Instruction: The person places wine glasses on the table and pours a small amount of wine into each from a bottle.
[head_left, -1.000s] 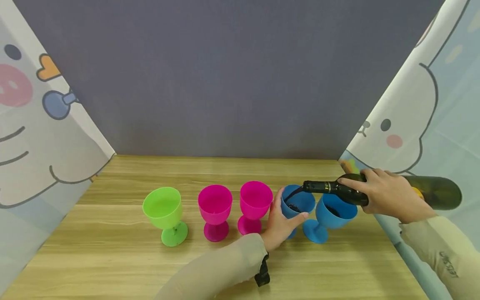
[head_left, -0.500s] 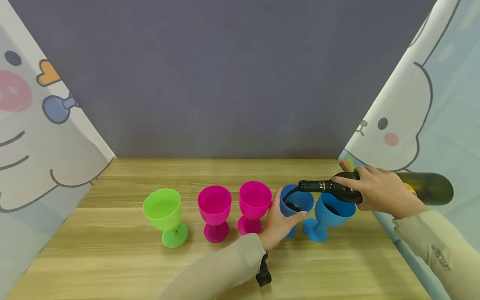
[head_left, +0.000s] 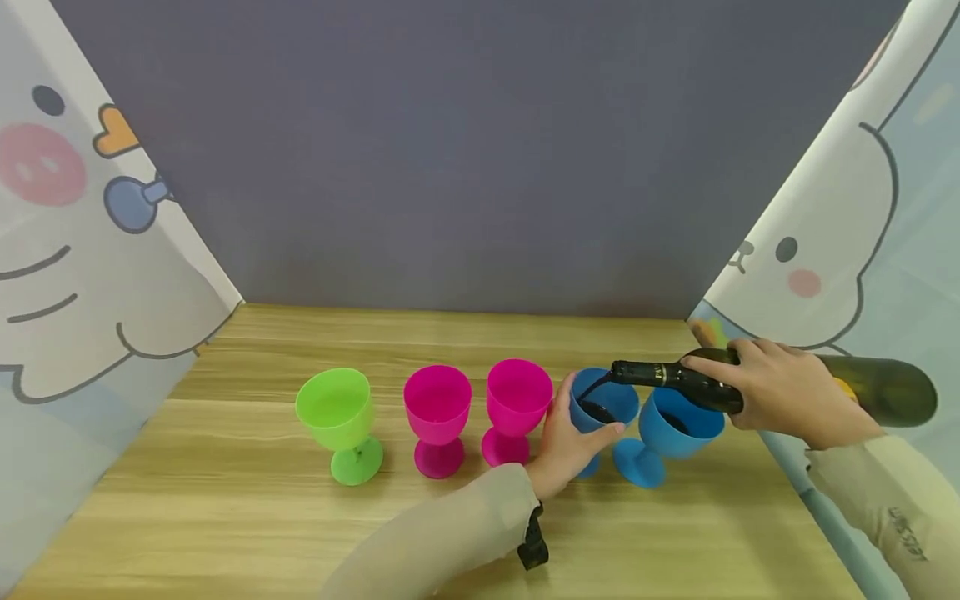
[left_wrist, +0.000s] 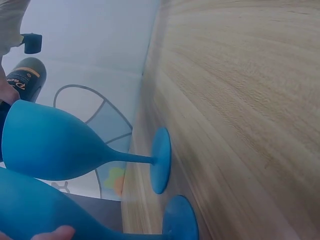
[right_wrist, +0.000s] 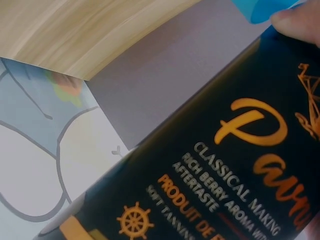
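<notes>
My right hand (head_left: pixel 783 392) grips a dark wine bottle (head_left: pixel 892 390) tipped almost level, its mouth over the left blue goblet (head_left: pixel 618 396). A thin dark stream runs from the mouth into this goblet, where dark liquid pools. Around that goblet's bowl curl the fingers and thumb of my left hand (head_left: pixel 566 446). Close on its right stands a second blue goblet (head_left: pixel 678 433) with dark liquid inside, partly under the bottle's neck. In the right wrist view the bottle's black label (right_wrist: pixel 225 165) with orange lettering fills much of the picture.
Left of my left hand stand two pink goblets (head_left: pixel 519 400) (head_left: pixel 438 408) and a green goblet (head_left: pixel 337 412). All the goblets stand on a wood-grain table (head_left: pixel 225 517). A grey panel (head_left: pixel 465 167) rises behind, with cartoon-printed cloth (head_left: pixel 832 250) at both sides.
The dark liquid in the left blue goblet covers more of its bottom. Both hands keep their holds and the bottle stays tipped; the whole view shifts slightly with the head.
</notes>
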